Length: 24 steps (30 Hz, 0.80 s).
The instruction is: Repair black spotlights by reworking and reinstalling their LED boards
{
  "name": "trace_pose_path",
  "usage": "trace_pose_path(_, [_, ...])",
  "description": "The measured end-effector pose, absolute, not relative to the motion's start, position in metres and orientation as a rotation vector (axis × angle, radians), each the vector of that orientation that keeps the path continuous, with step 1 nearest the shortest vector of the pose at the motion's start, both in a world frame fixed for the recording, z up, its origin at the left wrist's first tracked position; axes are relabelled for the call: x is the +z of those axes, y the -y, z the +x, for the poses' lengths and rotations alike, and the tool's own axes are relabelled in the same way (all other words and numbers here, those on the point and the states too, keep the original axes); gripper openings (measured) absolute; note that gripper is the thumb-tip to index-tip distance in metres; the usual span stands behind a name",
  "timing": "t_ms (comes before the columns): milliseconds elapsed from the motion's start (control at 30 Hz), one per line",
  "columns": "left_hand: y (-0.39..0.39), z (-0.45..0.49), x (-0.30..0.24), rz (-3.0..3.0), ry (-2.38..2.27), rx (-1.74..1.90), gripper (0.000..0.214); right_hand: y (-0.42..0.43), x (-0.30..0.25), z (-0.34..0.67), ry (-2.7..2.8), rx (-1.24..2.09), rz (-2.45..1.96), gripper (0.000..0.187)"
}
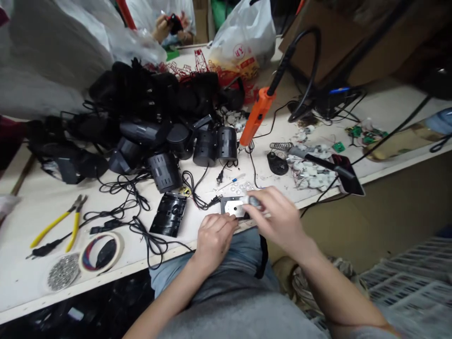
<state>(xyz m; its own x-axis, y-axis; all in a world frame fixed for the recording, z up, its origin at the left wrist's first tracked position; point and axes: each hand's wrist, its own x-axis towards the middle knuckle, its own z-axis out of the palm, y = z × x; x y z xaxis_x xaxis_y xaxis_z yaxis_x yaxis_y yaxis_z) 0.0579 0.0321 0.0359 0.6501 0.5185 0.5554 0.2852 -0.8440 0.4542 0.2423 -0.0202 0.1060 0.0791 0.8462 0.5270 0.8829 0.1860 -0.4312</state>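
Near the table's front edge lies a dark rectangular part with a pale metal plate (232, 207) that has a hole in its middle. My left hand (215, 238) rests against its near side, fingers curled; whether they grip it cannot be made out. My right hand (277, 216) pinches a small greyish tube-like thing (253, 201), blurred, its end over the plate's right side. Beyond the plate are several small clear discs (240, 188) and a thin tool with a blue section (234, 180). An open black plastic housing half (168, 214) lies to the left.
Black lamp-like housings (164, 172) are heaped at the back left with tangled cords. Yellow-handled pliers (75, 223), a tape roll (118, 252) and a dish of screws (62, 273) lie left. An orange-handled tool (256, 115) hangs over the table; a phone (353, 181) lies right. Another person works opposite.
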Motion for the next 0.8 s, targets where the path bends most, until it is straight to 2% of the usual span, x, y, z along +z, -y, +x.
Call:
trace_pose_path(33, [-0.032, 0.058, 0.036, 2.54, -0.636, 1.012, 0.012, 0.025, 0.12, 0.255, 1.727, -0.214, -1.635, 0.023])
trace_pose_path(100, [-0.033, 0.059, 0.036, 2.537, -0.633, 1.037, 0.009, 0.029, 0.147, 0.291, 1.633, -0.724, -1.714, 0.033])
trace_pose_path(133, [-0.033, 0.059, 0.036, 2.54, -0.635, 1.047, 0.008, 0.028, 0.157, 0.312, 1.524, -0.948, -1.767, 0.032])
trace_pose_path(267, [-0.034, 0.06, 0.034, 2.553, -0.641, 1.066, 0.007, 0.013, 0.18, 0.379, 1.49, -0.789, -2.345, 0.034])
trace_pose_path(367, [-0.033, 0.06, 0.034, 2.527, -0.635, 1.07, 0.007, 0.007, 0.184, 0.37, 1.467, -1.103, -2.118, 0.037])
trace_pose_path(400, [-0.033, 0.06, 0.034, 2.516, -0.634, 1.073, 0.007, 0.007, 0.182, 0.356, 1.457, -1.226, -1.939, 0.031])
trace_pose_path(433, [-0.033, 0.061, 0.034, 2.505, -0.634, 1.076, 0.007, 0.006, 0.179, 0.339, 1.504, -1.227, -1.816, 0.021])
trace_pose_path(500, [-0.033, 0.061, 0.034, 2.493, -0.634, 1.08, 0.007, 0.001, 0.166, 0.31, 1.645, -0.948, -1.798, 0.013])
trace_pose_path(600, [-0.033, 0.06, 0.034, 2.481, -0.634, 1.083, 0.008, -0.027, 0.14, 0.297, 1.646, -0.483, -2.136, 0.023])
trace_pose_path(667, [-0.032, 0.06, 0.035, 2.467, -0.631, 1.083, 0.008, -0.059, 0.126, 0.312, 1.485, -0.326, -2.275, 0.024])
trace_pose_path(767, [-0.032, 0.061, 0.034, 2.443, -0.625, 1.086, 0.008, -0.118, 0.119, 0.346, 1.448, -0.254, -2.188, 0.024])
trace_pose_path(800, [-0.033, 0.061, 0.034, 2.437, -0.624, 1.092, 0.007, -0.138, 0.118, 0.356, 1.506, -0.122, -2.049, 0.023])
